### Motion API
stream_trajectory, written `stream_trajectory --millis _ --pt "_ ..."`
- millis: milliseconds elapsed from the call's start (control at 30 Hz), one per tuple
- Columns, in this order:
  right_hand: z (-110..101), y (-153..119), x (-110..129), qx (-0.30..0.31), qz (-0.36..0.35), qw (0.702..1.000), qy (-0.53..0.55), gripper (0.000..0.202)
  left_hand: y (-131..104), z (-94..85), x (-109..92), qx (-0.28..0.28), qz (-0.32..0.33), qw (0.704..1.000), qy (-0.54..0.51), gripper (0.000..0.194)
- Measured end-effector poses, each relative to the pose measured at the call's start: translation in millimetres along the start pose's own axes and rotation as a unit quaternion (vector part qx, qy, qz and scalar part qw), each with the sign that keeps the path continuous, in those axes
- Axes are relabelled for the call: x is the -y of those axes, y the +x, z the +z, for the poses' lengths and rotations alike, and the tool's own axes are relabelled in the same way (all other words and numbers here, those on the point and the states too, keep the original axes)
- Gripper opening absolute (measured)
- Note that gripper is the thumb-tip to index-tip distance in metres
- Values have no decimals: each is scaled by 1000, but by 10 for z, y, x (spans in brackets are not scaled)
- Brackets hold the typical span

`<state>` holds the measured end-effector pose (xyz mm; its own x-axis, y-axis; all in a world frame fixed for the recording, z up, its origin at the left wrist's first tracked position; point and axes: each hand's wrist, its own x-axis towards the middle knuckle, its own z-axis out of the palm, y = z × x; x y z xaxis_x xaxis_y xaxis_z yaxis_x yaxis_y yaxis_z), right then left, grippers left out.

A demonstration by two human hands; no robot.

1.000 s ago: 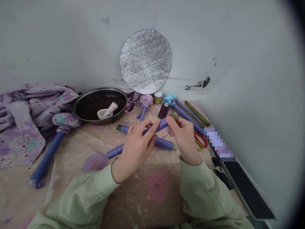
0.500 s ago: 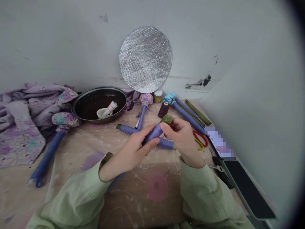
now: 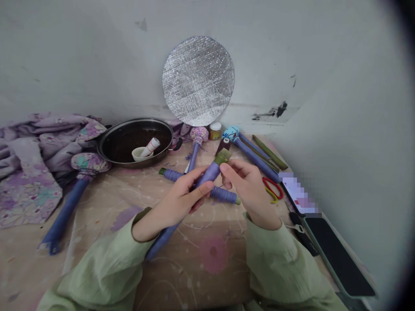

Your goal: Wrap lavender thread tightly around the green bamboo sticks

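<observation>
A long stick wrapped in purple material [image 3: 211, 172] slants up over the table, its green top end bare. My left hand [image 3: 181, 196] is wrapped round its upper part, and the lower end shows below that wrist. My right hand [image 3: 248, 185] has its thumb and fingers closed at the stick's upper side, near the edge of the wrap. Behind and beneath the hands lies a stick wound with purple thread [image 3: 224, 195], partly hidden. A dark thread spool [image 3: 223, 145] stands just behind the green end.
A black pan [image 3: 112, 160] holds a white cup. Cloth-headed sticks [image 3: 73, 205] and floral fabric [image 3: 26, 185] lie left. To the right are red-and-yellow scissors [image 3: 274, 189], green stalks [image 3: 270, 153], a black tool [image 3: 303, 235] and a phone [image 3: 340, 257]. A silver disc [image 3: 198, 80] leans against the wall.
The held stick's green end has swung slightly up and left, and more of its lower part shows. My left hand has shifted a little left and down with it.
</observation>
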<state>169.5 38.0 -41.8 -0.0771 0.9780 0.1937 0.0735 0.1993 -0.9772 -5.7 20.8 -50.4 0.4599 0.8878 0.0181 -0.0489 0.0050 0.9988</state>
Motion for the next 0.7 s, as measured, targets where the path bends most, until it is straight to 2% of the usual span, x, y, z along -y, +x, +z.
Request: stream_trajectory --millis 167,300,533,700 --pt "13 15 15 -8 -8 1000 5 32 -6 8 46 6 27 1000 -10 60" --pt "-6 9 13 10 -7 1000 24 36 -9 23 30 4 29 999 -32 53" --pt "-12 44 -87 13 -2 999 43 32 -72 -20 -158 12 -18 989 -147 42" --pt "-20 101 -150 40 -2 998 41 25 -139 -121 -325 -52 5 989 -137 40"
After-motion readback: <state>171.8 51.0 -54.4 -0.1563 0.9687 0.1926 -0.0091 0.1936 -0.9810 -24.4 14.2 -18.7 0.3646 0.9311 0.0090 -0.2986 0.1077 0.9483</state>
